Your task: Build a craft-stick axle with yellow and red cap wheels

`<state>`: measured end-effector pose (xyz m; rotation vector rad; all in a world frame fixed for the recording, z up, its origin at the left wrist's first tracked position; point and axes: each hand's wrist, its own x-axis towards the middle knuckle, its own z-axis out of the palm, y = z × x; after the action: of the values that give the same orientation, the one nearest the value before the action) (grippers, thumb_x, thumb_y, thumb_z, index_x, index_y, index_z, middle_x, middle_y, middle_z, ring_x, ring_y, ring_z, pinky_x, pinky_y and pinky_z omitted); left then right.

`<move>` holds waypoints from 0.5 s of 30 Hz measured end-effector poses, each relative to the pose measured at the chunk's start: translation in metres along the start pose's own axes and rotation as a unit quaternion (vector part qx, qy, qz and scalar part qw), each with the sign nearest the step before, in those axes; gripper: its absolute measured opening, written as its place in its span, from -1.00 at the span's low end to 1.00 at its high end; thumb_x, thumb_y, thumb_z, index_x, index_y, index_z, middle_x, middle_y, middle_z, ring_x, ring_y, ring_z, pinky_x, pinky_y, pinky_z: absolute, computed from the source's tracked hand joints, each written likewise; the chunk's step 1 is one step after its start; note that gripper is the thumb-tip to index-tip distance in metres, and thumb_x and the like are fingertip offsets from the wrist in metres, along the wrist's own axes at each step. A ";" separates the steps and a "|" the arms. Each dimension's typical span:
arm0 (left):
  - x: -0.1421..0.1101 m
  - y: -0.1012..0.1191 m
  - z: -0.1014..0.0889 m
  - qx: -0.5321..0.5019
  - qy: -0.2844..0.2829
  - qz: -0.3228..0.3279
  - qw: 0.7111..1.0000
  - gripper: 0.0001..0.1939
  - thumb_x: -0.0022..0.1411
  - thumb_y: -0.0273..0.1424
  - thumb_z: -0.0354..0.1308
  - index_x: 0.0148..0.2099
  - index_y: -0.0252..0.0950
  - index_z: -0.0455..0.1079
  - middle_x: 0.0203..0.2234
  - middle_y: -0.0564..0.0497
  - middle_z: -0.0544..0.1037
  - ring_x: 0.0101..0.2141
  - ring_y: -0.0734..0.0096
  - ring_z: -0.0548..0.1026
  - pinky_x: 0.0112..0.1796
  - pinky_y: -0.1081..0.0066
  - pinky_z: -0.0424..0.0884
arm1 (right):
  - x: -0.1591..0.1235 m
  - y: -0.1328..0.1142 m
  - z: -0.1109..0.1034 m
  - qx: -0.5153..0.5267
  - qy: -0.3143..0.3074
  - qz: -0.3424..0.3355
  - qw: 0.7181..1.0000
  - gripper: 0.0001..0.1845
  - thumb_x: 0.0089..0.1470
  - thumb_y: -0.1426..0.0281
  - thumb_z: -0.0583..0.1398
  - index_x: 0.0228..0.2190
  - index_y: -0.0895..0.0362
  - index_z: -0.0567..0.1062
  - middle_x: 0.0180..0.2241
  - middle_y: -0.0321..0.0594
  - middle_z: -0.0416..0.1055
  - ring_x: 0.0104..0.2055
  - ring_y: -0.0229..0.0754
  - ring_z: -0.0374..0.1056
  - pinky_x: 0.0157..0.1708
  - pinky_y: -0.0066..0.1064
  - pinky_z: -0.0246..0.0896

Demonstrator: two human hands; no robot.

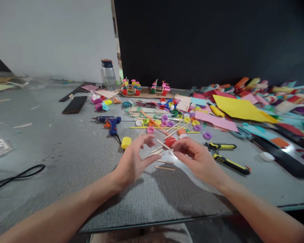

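A wooden stick is over the table, one end pinched in my right hand. My left hand is near its other end, thumb and fingers apart. A glue gun lies farther back.

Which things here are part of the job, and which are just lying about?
Seemingly in use:
thin pale wooden stick, in the right hand
similar loose sticks nearby
blue glue gun, perhaps

Probably just lying about:
clear bottle with dark lid
black rectangular slab
yellow-and-black-handled tool
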<state>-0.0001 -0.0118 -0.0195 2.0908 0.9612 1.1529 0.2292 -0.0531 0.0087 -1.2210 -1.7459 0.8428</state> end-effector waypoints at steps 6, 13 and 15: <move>-0.005 0.004 -0.002 0.054 0.018 0.030 0.998 -0.41 0.18 -0.35 0.43 0.18 -0.16 0.27 -0.04 -0.01 0.56 -0.02 0.23 0.52 0.04 0.17 0.42 | 0.012 -0.018 0.029 0.194 -0.024 0.118 0.974 -0.79 0.03 0.37 0.31 -0.27 0.07 0.42 -0.41 -0.39 0.40 -0.41 -0.28 0.31 -0.37 -0.37 0.26; 0.004 0.002 -0.013 0.083 -0.010 0.058 0.995 -0.28 0.11 -0.31 0.49 0.25 -0.09 0.27 -0.01 -0.01 0.57 0.03 0.15 0.50 0.08 0.09 0.38 | 0.022 -0.016 0.034 0.212 -0.052 0.156 0.963 -0.72 -0.10 0.31 0.34 -0.29 0.09 0.47 -0.48 -0.40 0.42 -0.47 -0.30 0.27 -0.40 -0.37 0.17; 0.004 0.003 -0.012 0.053 -0.011 0.049 0.997 -0.30 0.11 -0.29 0.49 0.23 -0.11 0.29 -0.03 -0.01 0.57 0.01 0.16 0.51 0.08 0.10 0.38 | 0.023 -0.018 0.033 0.204 -0.065 0.163 0.963 -0.76 -0.10 0.29 0.34 -0.36 0.10 0.48 -0.50 -0.39 0.40 -0.48 -0.30 0.24 -0.42 -0.37 0.12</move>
<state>-0.0080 -0.0087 -0.0093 2.2522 0.9368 1.1485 0.1882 -0.0386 0.0152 -1.2026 -1.3882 1.4258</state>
